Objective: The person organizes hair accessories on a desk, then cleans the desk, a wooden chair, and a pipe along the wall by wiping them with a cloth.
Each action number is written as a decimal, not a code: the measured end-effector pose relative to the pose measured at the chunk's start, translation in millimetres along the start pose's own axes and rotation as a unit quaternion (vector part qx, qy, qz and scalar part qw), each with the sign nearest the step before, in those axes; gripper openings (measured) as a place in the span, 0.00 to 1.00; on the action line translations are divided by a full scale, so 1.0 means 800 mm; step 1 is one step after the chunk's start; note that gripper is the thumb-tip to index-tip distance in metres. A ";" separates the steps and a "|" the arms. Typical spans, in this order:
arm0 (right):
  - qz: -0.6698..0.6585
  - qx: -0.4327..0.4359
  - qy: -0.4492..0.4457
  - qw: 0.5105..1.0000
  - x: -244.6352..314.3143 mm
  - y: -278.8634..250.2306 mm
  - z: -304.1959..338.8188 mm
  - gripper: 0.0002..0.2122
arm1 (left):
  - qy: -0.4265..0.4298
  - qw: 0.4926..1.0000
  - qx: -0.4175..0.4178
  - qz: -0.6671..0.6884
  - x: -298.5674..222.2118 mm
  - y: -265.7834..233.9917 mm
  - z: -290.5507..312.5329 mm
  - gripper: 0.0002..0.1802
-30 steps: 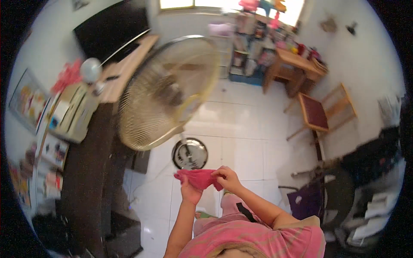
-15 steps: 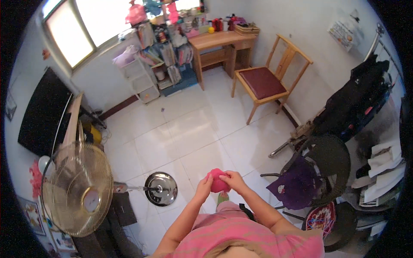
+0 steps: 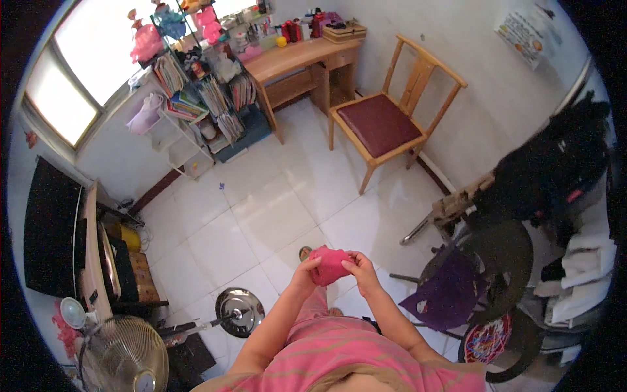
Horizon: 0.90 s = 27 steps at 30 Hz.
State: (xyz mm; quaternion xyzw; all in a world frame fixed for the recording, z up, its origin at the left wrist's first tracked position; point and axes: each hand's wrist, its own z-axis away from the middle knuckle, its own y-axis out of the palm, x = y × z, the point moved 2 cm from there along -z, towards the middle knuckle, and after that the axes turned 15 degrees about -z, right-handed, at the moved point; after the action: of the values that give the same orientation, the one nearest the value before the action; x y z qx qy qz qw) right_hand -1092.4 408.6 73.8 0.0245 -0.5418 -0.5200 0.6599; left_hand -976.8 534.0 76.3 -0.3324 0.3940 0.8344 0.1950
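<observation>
Between my two hands, in front of my body, is a bright pink cloth (image 3: 333,265), folded or bunched into a small bundle. My left hand (image 3: 304,273) grips its left edge, and my right hand (image 3: 360,270) pinches the right edge, thumb on top. Which kind of cloth item it is, I cannot tell. Beyond my left hand, a foot in a green slipper (image 3: 305,252) shows on the white tiled floor (image 3: 268,209).
A pedestal fan (image 3: 124,359) with a shiny round base (image 3: 240,312) stands at left. Ahead are a wooden chair (image 3: 381,127), a desk (image 3: 294,55) and a crowded bookshelf (image 3: 209,98). Dark chairs, one carrying a purple cloth (image 3: 450,291), are on the right.
The pink cloth has gone from a rounded bundle to a wider, flatter one, my hands slightly farther apart. A slippered foot has come forward. My view has turned and moved ahead, the wooden chair appearing nearer.
</observation>
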 end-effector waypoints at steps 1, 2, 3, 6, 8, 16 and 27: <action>0.042 0.005 0.002 0.999 0.002 0.004 -0.021 0.16 | 0.002 1.000 0.003 -0.011 -0.013 -0.005 -0.017 0.26; 0.072 0.033 -0.007 0.997 0.007 0.009 -0.042 0.20 | 0.004 1.000 0.005 -0.009 -0.018 -0.017 -0.040 0.26; 0.075 0.037 -0.007 0.996 0.011 0.018 -0.062 0.20 | -0.023 0.992 -0.044 -0.114 -0.019 -0.040 -0.065 0.23; 0.263 0.096 0.066 0.958 0.036 0.040 -0.125 0.21 | -0.033 0.971 -0.087 -0.222 -0.067 -0.066 -0.125 0.17; 0.295 0.076 0.088 0.948 0.051 0.045 -0.170 0.18 | -0.019 0.970 -0.083 -0.226 -0.104 -0.066 -0.161 0.14; 0.450 -0.026 -0.100 0.887 0.121 0.079 -0.342 0.12 | 0.022 0.928 -0.175 -0.328 -0.248 -0.067 -0.306 0.13; 0.511 0.077 -0.057 0.854 0.179 0.089 -0.627 0.11 | -0.089 0.901 -0.222 -0.362 -0.354 -0.138 -0.542 0.18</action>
State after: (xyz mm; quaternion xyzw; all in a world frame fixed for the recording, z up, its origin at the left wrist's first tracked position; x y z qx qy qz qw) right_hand -692.3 72.6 8.7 -0.2346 -0.5532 -0.0662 0.7966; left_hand -539.0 242.1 15.7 -0.4109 0.0320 0.7984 0.4390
